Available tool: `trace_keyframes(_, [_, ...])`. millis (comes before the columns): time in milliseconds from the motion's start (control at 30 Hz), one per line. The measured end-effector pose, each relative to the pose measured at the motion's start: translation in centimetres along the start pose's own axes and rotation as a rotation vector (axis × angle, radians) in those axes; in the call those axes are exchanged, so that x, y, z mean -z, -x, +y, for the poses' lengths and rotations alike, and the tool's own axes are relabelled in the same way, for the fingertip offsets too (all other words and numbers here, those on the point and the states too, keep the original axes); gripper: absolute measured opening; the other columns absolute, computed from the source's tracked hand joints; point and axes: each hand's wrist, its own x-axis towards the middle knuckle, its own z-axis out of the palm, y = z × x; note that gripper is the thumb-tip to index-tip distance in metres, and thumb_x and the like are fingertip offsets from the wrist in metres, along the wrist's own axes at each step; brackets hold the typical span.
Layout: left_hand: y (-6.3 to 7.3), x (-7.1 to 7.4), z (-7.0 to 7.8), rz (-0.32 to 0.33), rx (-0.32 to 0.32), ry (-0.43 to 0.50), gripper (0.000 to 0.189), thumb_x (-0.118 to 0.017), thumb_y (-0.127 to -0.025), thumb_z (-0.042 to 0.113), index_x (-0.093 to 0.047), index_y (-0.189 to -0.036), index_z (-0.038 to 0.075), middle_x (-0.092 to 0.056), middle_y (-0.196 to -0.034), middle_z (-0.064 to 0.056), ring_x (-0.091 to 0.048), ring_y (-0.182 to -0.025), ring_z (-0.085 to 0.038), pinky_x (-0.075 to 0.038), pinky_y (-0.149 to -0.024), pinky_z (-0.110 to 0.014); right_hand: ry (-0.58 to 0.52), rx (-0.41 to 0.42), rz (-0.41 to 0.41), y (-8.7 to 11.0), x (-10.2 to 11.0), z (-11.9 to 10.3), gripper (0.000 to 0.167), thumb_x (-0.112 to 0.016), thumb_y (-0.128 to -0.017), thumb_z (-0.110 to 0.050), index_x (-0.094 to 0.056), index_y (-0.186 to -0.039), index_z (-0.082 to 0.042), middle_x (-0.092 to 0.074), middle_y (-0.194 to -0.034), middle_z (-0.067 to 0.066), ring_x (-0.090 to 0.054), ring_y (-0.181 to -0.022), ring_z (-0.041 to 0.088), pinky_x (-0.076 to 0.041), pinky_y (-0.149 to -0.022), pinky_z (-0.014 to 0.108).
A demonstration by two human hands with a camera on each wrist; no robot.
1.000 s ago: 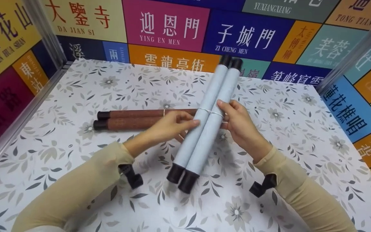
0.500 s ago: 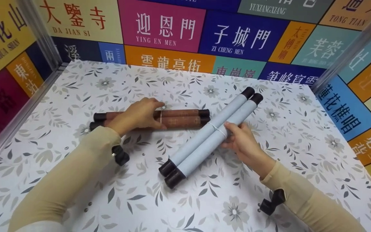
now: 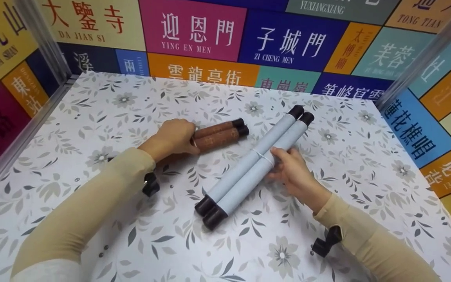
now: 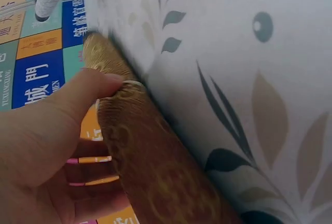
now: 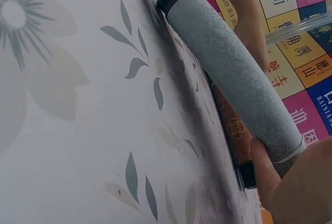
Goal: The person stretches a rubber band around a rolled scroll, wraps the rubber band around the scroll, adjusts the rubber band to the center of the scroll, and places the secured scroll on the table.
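Note:
My left hand (image 3: pixel 174 135) grips the middle of a brown patterned pair of scrolls (image 3: pixel 219 135) with black end knobs. In the left wrist view the thumb lies along the brown scroll (image 4: pixel 161 156) by its white tie, fingers round the far side. The sleeve hides the pair's left part in the head view. My right hand (image 3: pixel 292 168) holds a pale blue pair of scrolls (image 3: pixel 241 176), bound with a white string at mid-length and slanting up to the right. In the right wrist view the thumb presses the blue scroll (image 5: pixel 233 68) beside the string.
A white tablecloth (image 3: pixel 170 243) with grey leaves and flowers covers the table. Behind it and along both sides stand panels (image 3: pixel 194 31) of coloured blocks with Chinese lettering. Clear corner strips (image 3: pixel 49 39) join the panels. Small black devices (image 3: pixel 327 241) are strapped at both wrists.
My left hand has left the blue scrolls and taken hold of the brown pair, whose right end has swung up and away. The right hand has lowered the blue pair and tilted it further right.

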Motion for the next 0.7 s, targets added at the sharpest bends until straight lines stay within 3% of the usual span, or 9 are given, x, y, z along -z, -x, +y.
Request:
trace_keyframes(167, [-0.2, 0.1, 0.7, -0.011, 0.142, 0.089, 0.043, -0.077, -0.073, 0.045, -0.063, -0.089, 0.007, -0.062, -0.083, -0.008, -0.054, -0.074, -0.024, -0.046, -0.066, -0.039, 0.017, 0.010, -0.012, -0.6, 0.2, -0.5, 0.025, -0.049, -0.100, -0.018, -0.038, -0.123, -0.014, -0.051, -0.114, 0.006, -0.063, -0.086, 0.016, -0.059, -0.075, 0.039])
trace_keyframes(300, [0.1, 0.2, 1.6, 0.002, 0.252, 0.149, 0.053, -0.078, -0.073, 0.051, -0.063, -0.094, 0.005, -0.062, -0.087, -0.009, -0.057, -0.079, -0.027, -0.047, -0.070, -0.037, 0.041, 0.025, -0.027, -1.3, 0.1, -0.8, 0.030, -0.049, -0.100, -0.018, -0.038, -0.127, -0.012, -0.052, -0.110, 0.006, -0.060, -0.084, 0.016, -0.056, -0.073, 0.039])
trace_keyframes(533, [-0.3, 0.6, 2.9, 0.028, 0.372, 0.141, 0.064, -0.074, -0.074, 0.060, -0.067, -0.099, 0.002, -0.069, -0.101, -0.016, -0.065, -0.092, -0.032, -0.054, -0.080, -0.043, 0.146, 0.039, -0.050, -2.3, -0.5, -1.3, 0.041, -0.049, -0.099, -0.023, -0.040, -0.135, -0.005, -0.059, -0.100, 0.004, -0.065, -0.082, 0.014, -0.055, -0.069, 0.032])
trace_keyframes(700, [-1.0, 0.6, 3.4, -0.043, 0.420, 0.113, 0.071, -0.069, -0.077, 0.064, -0.067, -0.104, -0.001, -0.069, -0.108, -0.019, -0.065, -0.098, -0.032, -0.055, -0.084, -0.043, 0.248, 0.022, -0.064, -3.2, -1.1, -1.8, 0.052, -0.049, -0.099, -0.028, -0.037, -0.146, -0.009, -0.054, -0.117, 0.005, -0.058, -0.098, 0.014, -0.048, -0.082, 0.028])
